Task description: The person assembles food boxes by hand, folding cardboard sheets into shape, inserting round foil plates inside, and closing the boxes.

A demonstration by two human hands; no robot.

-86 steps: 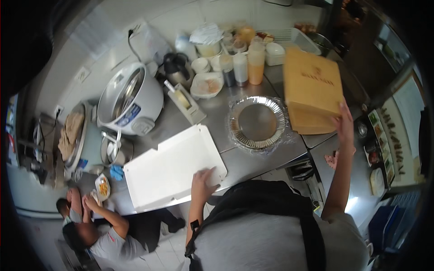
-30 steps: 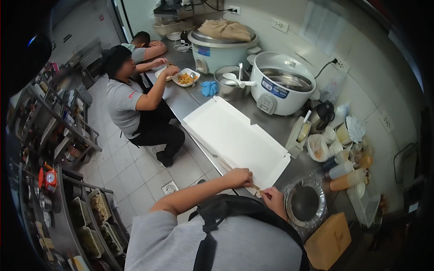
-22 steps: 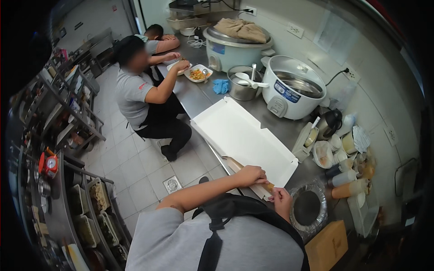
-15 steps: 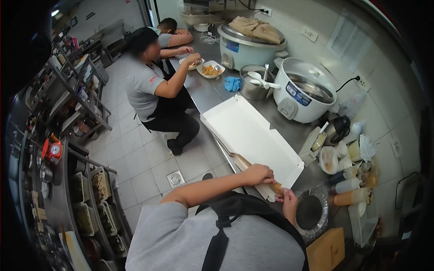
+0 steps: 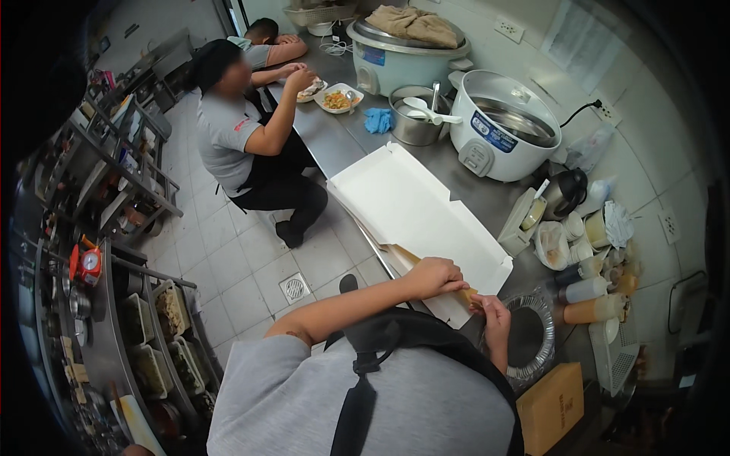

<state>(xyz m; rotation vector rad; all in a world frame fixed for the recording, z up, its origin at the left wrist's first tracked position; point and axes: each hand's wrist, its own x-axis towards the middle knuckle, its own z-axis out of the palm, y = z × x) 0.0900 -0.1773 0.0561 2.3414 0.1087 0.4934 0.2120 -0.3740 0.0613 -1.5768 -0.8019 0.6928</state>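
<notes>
Gripping brown flap along near edge of white-lined carton: left hand closed over it, right hand pinching its end. Carton lies opened flat on steel counter. Just right of right hand: foil pan; brown box near. Beyond carton: metal pot, white rice cooker. Farther: 2 people at counter, 1 seated with hands raised over food, 1 leaning on folded arms.

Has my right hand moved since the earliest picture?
Yes: your right hand has gone left past the foil pan, from the brown box to the white box.
</notes>
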